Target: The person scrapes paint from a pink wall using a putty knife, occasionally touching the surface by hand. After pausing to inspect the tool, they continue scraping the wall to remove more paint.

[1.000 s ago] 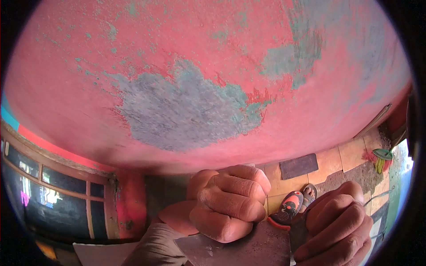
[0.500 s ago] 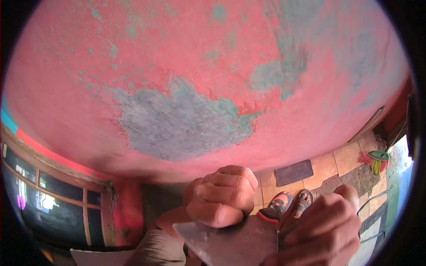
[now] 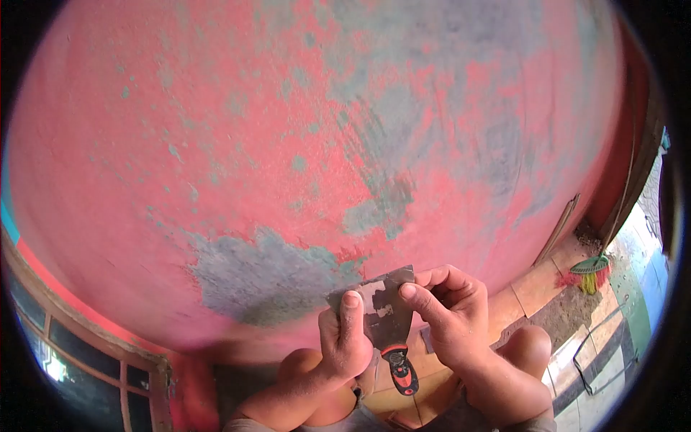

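A wide-bladed scraper [image 3: 389, 327] hangs blade up before the wall, its red and black handle pointing down. My left hand [image 3: 347, 338] grips the blade's left side, thumb on its face. On the right corner of the blade, my right hand [image 3: 457, 313] pinches with thumb and fingers. Pale patches of label or residue show on the blade's dark metal. Behind it rises a pink wall [image 3: 237, 108] with peeled paint, including a large bare grey patch [image 3: 259, 277].
Dark window panes in a wooden frame [image 3: 133, 345] are at the lower left. A green broom head [image 3: 590, 266] with red and yellow bristles rests at the right, near dirt [image 3: 561, 317] on the tiled floor. My bent knees are below.
The view has shifted right and up along the wall. Both hands have risen from lower down, with the scraper upright and its handle now visible between them.
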Motion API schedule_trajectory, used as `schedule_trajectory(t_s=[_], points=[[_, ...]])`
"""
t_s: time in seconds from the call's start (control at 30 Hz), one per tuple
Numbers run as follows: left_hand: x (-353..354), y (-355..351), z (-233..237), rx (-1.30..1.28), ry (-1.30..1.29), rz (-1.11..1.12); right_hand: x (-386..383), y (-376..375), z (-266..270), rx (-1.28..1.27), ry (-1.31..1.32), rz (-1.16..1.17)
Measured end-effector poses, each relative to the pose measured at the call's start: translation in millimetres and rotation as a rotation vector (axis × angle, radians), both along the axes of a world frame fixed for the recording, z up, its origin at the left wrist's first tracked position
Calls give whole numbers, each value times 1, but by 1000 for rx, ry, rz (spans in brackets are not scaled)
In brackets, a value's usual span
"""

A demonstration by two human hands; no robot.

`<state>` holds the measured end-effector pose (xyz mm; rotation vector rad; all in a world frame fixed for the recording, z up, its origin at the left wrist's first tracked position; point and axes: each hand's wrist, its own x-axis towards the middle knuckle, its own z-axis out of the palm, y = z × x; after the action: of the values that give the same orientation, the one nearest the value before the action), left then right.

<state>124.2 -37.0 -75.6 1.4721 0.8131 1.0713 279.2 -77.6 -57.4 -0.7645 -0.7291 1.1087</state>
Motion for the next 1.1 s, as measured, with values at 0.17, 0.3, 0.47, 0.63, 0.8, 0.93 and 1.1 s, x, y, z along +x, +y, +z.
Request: schedule_trajectory(t_s=[0.17, 0.3, 0.47, 0.63, 0.8, 0.93, 1.1], points=[[18, 9, 4, 109, 144, -36, -5, 9, -16, -66, -50, -56], [39, 31, -13, -45, 77, -188, 2, 17, -18, -154, -11, -138], [47, 38, -25, -158, 46, -239, 11, 28, -31, -216, -106, -181], [48, 33, -22, -236, -96, -198, 12, 34, -28, -222, -186, -208], [48, 32, -23, -148, -61, -124, 9, 43, -33, -198, -197, -250], [49, 34, -24, -25, 18, -71, 8, 43, -30, -211, -216, -278], [59, 32, -24, -110, -73, -15, 11, 44, -27, -257, -213, -261]])
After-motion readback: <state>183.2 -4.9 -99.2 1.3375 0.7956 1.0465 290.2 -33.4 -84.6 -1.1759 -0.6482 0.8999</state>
